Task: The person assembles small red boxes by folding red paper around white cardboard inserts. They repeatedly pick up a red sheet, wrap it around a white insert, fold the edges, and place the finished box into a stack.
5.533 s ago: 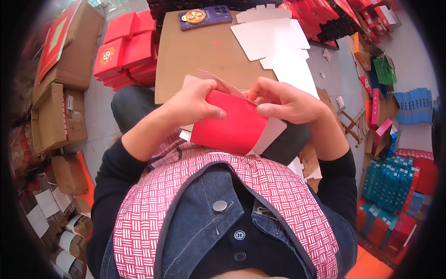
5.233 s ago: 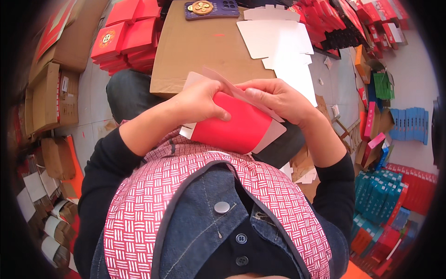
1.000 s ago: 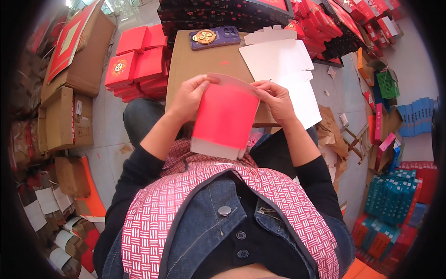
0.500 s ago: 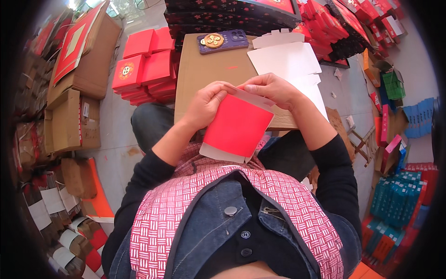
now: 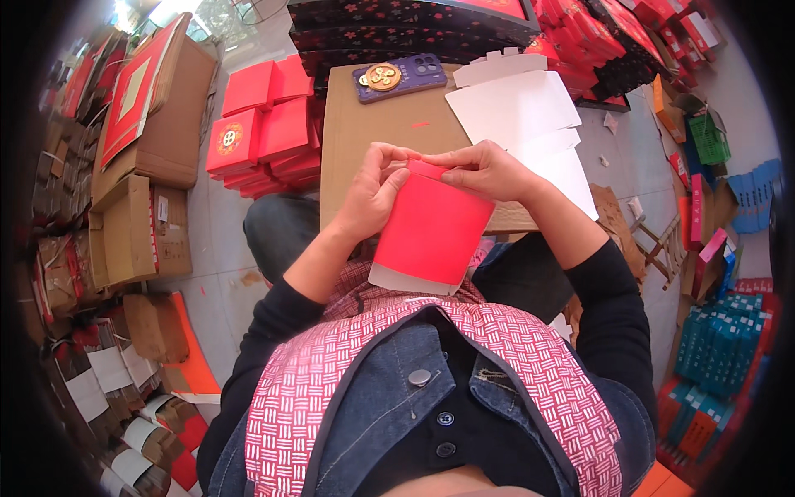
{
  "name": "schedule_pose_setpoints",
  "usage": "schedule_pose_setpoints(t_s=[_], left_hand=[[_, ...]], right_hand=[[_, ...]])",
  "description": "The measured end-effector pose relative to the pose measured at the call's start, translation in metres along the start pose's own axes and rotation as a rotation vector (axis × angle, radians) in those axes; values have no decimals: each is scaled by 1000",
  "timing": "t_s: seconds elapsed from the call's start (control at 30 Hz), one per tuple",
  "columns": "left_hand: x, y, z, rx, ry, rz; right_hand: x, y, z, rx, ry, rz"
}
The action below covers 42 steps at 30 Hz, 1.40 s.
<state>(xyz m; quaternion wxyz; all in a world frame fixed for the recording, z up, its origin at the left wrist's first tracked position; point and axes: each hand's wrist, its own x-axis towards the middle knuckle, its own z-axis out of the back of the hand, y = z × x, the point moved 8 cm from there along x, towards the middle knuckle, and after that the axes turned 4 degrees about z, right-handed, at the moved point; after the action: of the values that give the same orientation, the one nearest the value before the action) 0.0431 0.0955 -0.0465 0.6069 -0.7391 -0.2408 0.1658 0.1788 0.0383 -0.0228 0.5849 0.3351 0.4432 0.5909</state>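
Note:
A red folding cardboard box point(image 5: 435, 228) is held up above my lap, its pale end flap point(image 5: 406, 283) open toward me. My left hand point(image 5: 374, 195) is closed on its far left corner, thumb along the side. My right hand point(image 5: 489, 171) grips the far edge, fingers pinched at a small red flap point(image 5: 425, 168) there. The two hands nearly meet at that edge. Beyond them, flat white card blanks point(image 5: 517, 108) lie on the cardboard-topped work surface point(image 5: 356, 157).
A phone in a dark blue case point(image 5: 399, 77) lies at the far side of the surface. Finished-looking red boxes point(image 5: 286, 128) are stacked to its left. Black floral boxes point(image 5: 397, 37) stand behind. Brown cartons point(image 5: 153, 124) line the left, and blue-green packages point(image 5: 720, 344) the right.
The white flap along the box's far edge has turned down, and a red flap shows there now. My right hand's fingers have come lower over that edge. The view has shifted slightly.

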Motion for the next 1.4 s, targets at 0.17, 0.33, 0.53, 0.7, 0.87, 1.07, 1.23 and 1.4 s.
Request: schedule_pose_setpoints(t_s=[0.17,0.33,0.53,0.7,0.87,1.07,1.23,1.4], left_hand=[[-5,4,-2,33,0,26],[-10,3,-6,-27,-30,-13],[-10,4,-7,2,-52,-42],[-5,12,-3,23,-122,-95],[-4,11,2,34,-102,-90],[-1,2,3,319,-184,-161],[9,-47,-50,1057,-49,-454],[28,-33,-64,976,116,-264]], right_hand=[[3,-3,-1,-23,-10,-3],[4,0,-1,-31,6,20],[5,5,-1,-94,-9,65],[8,-2,5,-114,-74,35],[-25,-26,28,303,-205,-161],[-55,-49,12,659,-294,-272],[-51,-56,12,615,-323,-269],[-49,-52,10,606,-353,-256]])
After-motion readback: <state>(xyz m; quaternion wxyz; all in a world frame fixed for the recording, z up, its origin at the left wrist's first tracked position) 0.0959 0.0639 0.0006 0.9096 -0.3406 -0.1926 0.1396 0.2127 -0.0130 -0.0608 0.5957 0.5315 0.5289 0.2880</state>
